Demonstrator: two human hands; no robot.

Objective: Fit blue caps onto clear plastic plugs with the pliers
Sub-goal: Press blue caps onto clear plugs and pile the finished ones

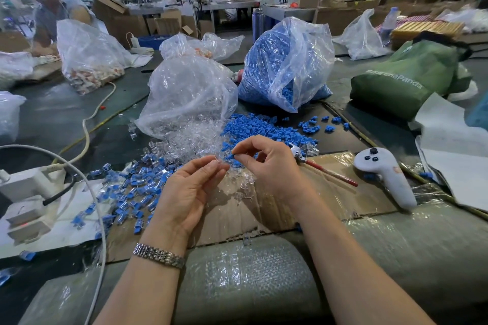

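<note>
- While both forearms reach in from the bottom edge over a bubble-wrapped roll (245, 280), the hands meet above a sheet of cardboard (227, 221) on the table.
- The left hand (187, 192), palm turned up and a metal watch (158, 255) on its wrist, curls its fingers and pinches a clear plug (221, 163) at the fingertips.
- The right hand (266, 163), knuckles up and wrist bent down, pinches a blue cap (230, 157) between thumb and forefinger, just beside the plug; whether the two parts touch cannot be told.
- The pliers (320, 167) lie unheld on the cardboard, just right of the right hand, red handles pointing right.
- Loose clear plugs (195, 137) spill from a clear bag (190, 92) beyond the hands; loose blue caps (264, 129) spread before a blue-filled bag (285, 63).
- Capped plugs (132, 192) are heaped left of the left hand.
- A white controller (385, 174) rests at right, near a green bag (406, 76).
- Another person (52, 8) bends over bags at far left.
</note>
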